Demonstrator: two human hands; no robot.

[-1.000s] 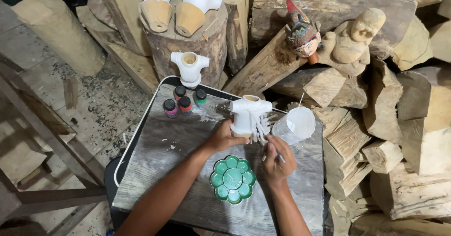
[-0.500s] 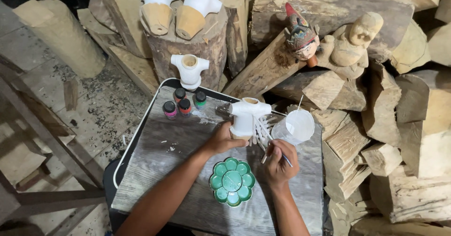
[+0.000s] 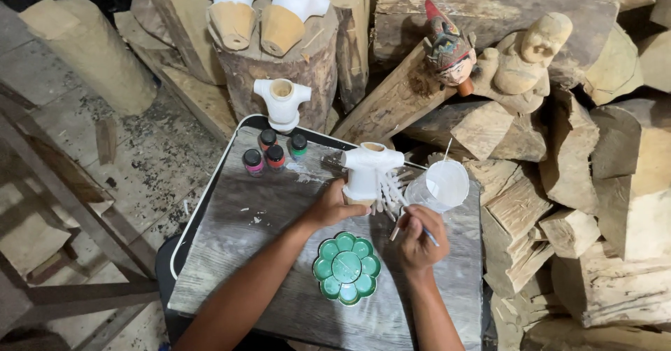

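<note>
White torso (image 3: 368,173) — left hand (image 3: 334,206) grips | right hand (image 3: 417,238) — pinches brush (image 3: 409,222)

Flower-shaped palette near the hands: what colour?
Green, all wells, palette. Head view, the only one.

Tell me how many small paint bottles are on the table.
4 small paint bottles, clustered at the table's far left corner: two in back, two in front, beyond the left hand. None looks hidden.
</note>
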